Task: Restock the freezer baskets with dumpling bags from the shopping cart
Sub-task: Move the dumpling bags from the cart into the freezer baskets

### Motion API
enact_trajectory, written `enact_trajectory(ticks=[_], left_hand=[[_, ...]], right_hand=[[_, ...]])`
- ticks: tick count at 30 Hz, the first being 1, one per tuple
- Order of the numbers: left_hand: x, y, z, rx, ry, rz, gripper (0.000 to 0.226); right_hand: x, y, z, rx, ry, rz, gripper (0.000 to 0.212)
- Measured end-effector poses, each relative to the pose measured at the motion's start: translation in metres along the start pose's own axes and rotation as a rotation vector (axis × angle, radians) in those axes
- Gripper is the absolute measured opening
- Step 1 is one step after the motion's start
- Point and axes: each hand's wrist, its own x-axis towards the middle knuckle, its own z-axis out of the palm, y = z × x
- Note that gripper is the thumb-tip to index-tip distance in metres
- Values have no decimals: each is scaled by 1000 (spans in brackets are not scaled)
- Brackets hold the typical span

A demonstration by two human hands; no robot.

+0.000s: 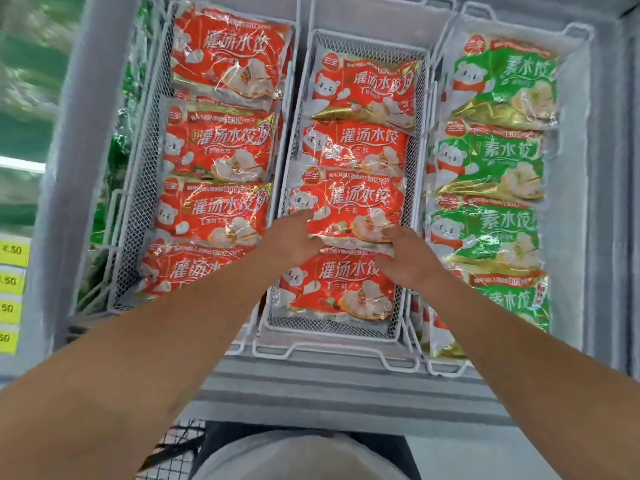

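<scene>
At frame centre, the left hand [289, 239] and right hand [408, 258] grip the near edge of a red dumpling bag [349, 206] in the middle basket [332, 336]. Their fingers curl beneath it, hidden. The shopping cart [176, 448] is cut off at lower left.

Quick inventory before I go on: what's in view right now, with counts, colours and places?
Wire baskets: three, white, side by side in the freezer.
Red dumpling bags, left basket: four showing, overlapped in a row.
Red dumpling bags, middle basket: four showing, overlapped.
Green dumpling bags: four showing, right basket.
Price tags: yellow, far left edge.
Shopping cart: dark wire, bottom edge, partly seen.
Left hand: on the middle basket's third bag.
Right hand: same bag, right edge; grip unclear.
</scene>
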Motion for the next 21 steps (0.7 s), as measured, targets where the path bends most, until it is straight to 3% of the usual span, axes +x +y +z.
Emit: enact_trajectory(ticks=[21], left_hand=[[-280, 10, 67, -111, 583, -90, 52]], right_hand=[[-218, -4, 31, -223, 198, -471, 60]])
